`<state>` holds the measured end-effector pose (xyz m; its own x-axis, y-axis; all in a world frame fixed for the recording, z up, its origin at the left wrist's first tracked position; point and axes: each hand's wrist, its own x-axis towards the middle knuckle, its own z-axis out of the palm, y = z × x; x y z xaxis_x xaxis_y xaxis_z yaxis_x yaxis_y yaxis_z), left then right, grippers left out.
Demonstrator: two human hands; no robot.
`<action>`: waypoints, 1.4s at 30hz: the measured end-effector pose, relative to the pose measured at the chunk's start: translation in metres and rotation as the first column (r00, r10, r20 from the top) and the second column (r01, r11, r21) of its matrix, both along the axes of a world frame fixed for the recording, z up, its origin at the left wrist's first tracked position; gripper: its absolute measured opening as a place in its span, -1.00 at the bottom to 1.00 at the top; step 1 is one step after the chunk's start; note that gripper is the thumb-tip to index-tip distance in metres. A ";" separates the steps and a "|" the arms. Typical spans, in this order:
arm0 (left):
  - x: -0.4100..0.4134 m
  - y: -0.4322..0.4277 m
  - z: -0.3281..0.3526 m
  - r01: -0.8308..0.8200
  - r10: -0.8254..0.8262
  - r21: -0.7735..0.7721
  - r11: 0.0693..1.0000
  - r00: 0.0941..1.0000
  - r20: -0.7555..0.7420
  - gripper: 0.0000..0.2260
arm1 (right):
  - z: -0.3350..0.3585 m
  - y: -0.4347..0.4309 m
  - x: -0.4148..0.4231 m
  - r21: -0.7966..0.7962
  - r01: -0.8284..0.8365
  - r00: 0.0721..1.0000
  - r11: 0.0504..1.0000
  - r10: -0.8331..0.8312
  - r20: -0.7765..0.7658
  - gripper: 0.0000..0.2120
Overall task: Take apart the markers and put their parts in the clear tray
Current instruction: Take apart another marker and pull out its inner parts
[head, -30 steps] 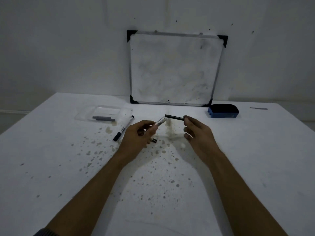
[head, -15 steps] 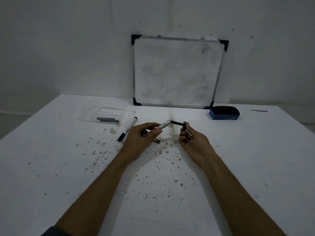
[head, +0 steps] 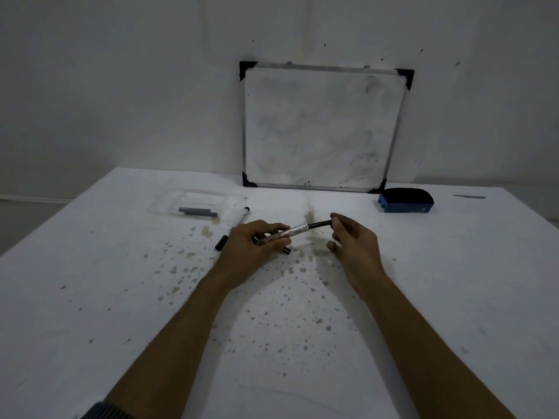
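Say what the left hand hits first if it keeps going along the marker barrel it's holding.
Likely the right hand. The left hand aims the marker barrel up-right, and the right fingertips pinch the dark insert sticking out of its end. Depth looks matched.

The white bench (head: 90, 297) is speckled with brownish-grey stains. A white-barrelled marker with red print (head: 292, 232) shows a black inner rod (head: 319, 224). Two dark grey tubes (head: 196, 211) lie in the clear plastic tray (head: 163, 204). The smudged whiteboard (head: 320, 125) has black corners; the eraser (head: 405, 201) is blue and black.
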<state>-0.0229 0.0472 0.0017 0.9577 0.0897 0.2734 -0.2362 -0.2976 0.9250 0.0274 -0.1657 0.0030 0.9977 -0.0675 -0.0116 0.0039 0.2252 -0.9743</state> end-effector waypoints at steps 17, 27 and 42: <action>0.009 0.009 -0.003 -0.090 0.076 -0.205 0.975 0.994 -0.074 -0.77 | -0.024 0.040 -0.017 -0.853 0.034 0.889 0.520 0.374 0.263 -0.48; 0.005 -0.003 0.002 0.077 -0.114 -0.364 0.928 0.990 -0.081 -0.71 | -0.015 0.031 -0.010 -0.785 0.015 0.927 0.619 0.286 0.243 -0.73; 0.003 -0.015 -0.005 0.102 -0.122 -0.168 0.981 0.986 -0.114 -0.76 | 0.009 0.001 -0.004 0.054 -0.217 0.975 0.975 0.214 0.052 -0.77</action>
<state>-0.0203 0.0323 -0.0029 0.9895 0.0127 0.1437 -0.1411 -0.1208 0.9826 0.0236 -0.1648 0.0122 0.9882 0.1489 0.0365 -0.0072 0.2830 -0.9591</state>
